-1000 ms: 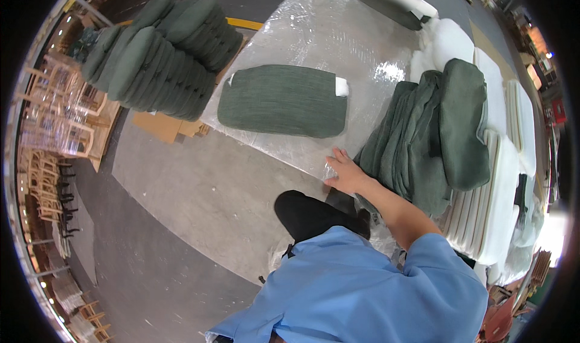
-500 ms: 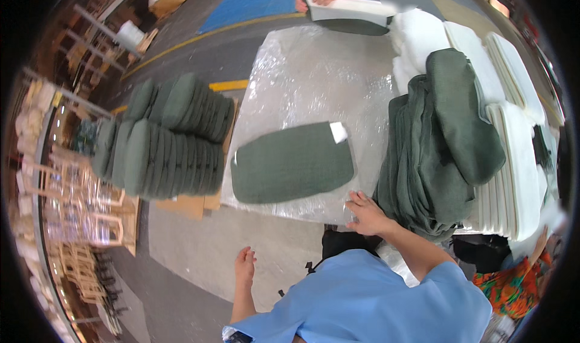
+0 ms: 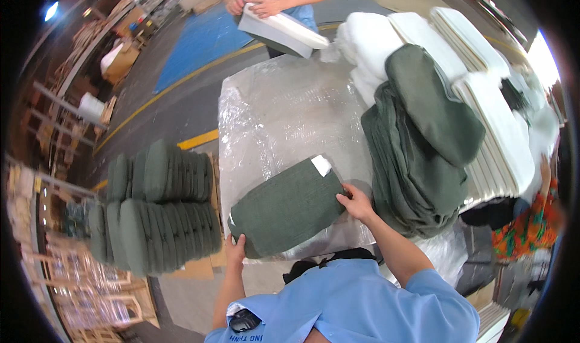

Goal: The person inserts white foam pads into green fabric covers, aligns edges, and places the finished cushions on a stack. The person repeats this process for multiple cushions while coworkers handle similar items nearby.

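A flat dark green cushion cover [image 3: 287, 210] with a white tag [image 3: 321, 165] at its far right corner lies slantwise near the front of the plastic-wrapped table [image 3: 272, 110]. My left hand [image 3: 235, 249] grips its near left end, thumb on top and fingers underneath. At the right end, my right hand [image 3: 357, 203] pinches the edge between thumb and fingers. To the right of that hand is a heap of dark green covers [image 3: 417, 161], loosely piled.
White foam pads [image 3: 495, 131] are stacked along the right side. Finished-looking green cushions [image 3: 160, 222] stand in rows on cardboard at the left. Across the table a co-worker's hands [image 3: 263, 6] hold a white pad [image 3: 281, 29] partly in a dark cover. Wooden frames [image 3: 96, 294] stand at lower left.
Both my hands have moved from beside the cover onto its two ends and closed on it. The cover is now turned more aslant and nearer me. Across the table, the co-worker's pad has been raised and tilted.
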### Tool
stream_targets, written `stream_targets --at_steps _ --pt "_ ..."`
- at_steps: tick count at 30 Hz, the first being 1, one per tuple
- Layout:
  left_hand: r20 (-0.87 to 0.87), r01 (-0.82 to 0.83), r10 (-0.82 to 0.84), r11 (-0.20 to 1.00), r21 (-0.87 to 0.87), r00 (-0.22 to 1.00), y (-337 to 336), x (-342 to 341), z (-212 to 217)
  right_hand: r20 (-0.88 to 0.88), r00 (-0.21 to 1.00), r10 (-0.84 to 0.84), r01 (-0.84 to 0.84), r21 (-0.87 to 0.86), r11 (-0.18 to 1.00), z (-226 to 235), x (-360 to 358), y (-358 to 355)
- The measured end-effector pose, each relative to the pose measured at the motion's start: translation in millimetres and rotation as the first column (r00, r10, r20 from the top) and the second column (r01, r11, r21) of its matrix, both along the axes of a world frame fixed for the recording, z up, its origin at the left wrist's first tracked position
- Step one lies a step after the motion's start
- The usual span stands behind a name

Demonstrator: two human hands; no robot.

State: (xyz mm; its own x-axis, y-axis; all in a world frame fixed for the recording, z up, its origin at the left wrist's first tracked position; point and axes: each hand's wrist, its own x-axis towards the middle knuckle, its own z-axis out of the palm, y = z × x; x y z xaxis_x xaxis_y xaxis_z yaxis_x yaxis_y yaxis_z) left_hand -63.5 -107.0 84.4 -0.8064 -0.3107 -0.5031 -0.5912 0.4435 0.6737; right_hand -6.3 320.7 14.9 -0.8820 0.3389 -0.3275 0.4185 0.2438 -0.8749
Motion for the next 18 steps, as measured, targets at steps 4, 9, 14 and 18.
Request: stream_targets --at_steps 4,9,14,18 --pt "-0.06 0.017 -0.006 0.984 0.18 0.998 -15 -6 -3 0.116 0.984 -0.138 0.163 -0.246 0.956 21 -7 -16" --pt "-0.028 0.174 -0.183 0.86 0.48 0.983 -86 -41 44 0.002 0.982 -0.188 0.184 -0.213 0.96 107 11 -32" --pt "0.066 0.184 -0.262 0.816 0.548 0.963 -116 -79 90 0.006 0.977 -0.215 0.215 0.012 0.977 145 29 -58" --pt "0.165 0.111 -0.22 0.859 0.499 0.961 -120 -96 45 0.065 0.947 -0.314 0.293 0.22 0.93 104 26 -102"
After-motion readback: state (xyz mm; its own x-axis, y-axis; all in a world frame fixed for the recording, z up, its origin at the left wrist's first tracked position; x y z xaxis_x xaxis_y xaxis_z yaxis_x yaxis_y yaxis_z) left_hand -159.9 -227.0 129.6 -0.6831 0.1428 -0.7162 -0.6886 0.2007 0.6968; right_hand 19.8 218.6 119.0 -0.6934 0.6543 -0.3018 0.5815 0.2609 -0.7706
